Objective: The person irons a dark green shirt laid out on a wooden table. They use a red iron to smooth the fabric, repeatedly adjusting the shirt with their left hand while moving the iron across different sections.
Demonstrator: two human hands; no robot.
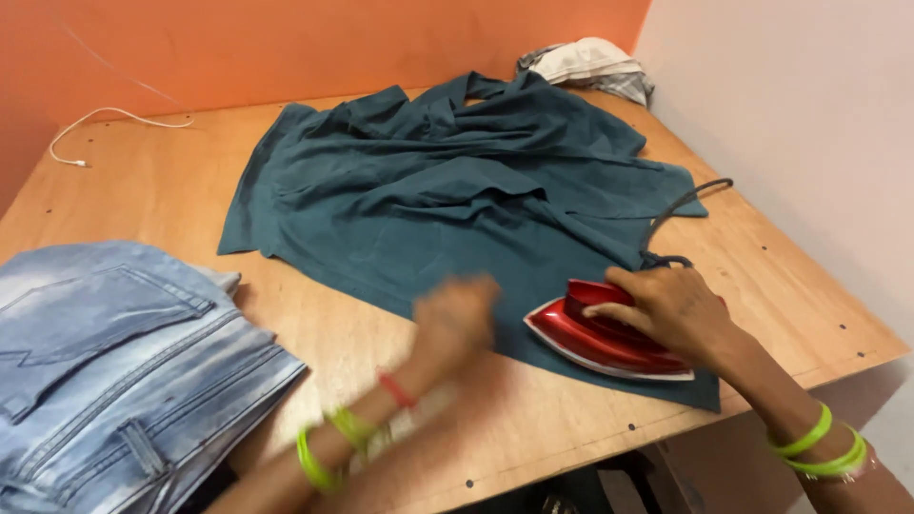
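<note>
A dark teal garment [438, 190] lies crumpled and spread over the wooden table [162, 190]. My right hand [671, 309] grips the handle of a red clothes iron [595, 335] that rests on the garment's near right corner. My left hand [457, 319] is blurred with motion and lies on the garment's near edge, just left of the iron; its fingers look loosely curled and hold nothing that I can see. Green bangles ring both wrists.
Folded light-blue jeans [114, 362] sit at the near left of the table. A white cable [105, 119] lies at the far left. A bundle of pale cloth [590, 65] sits in the far corner. The iron's dark cord [681, 209] runs off to the right.
</note>
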